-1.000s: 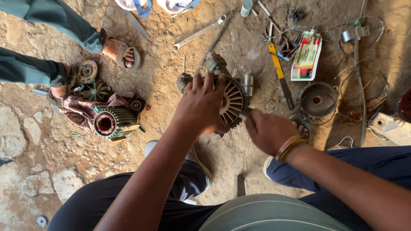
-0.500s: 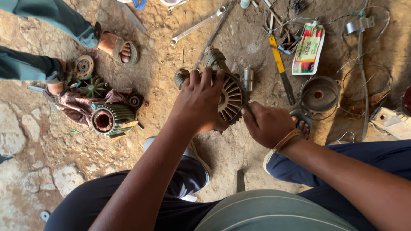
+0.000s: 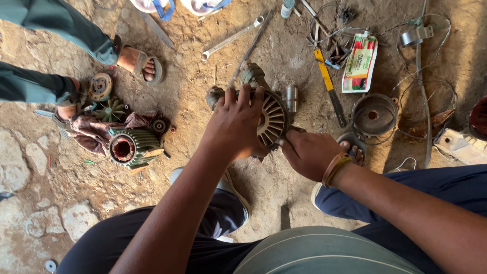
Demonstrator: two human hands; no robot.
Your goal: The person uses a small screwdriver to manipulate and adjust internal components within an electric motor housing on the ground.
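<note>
Metal, ribbed and grimy, the round alternator housing [image 3: 271, 119] sits on the dirt floor [image 3: 193, 76] in the head view. Our left hand [image 3: 236, 124] spreads flat over it, pressing down; our right hand [image 3: 309, 152] is curled tight at its near rim. We judge it heavy and stiff; grip the rim. Left lies a green stator [image 3: 127, 147].

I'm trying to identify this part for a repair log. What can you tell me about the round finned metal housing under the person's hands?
The finned metal housing is a round, dull grey casting with radial slots around a dark centre and lugs at its upper left edge. It looks worn and dusty. It rests on the dirt ground. The left hand lies spread over its left half; the right hand touches its lower right rim.
</note>
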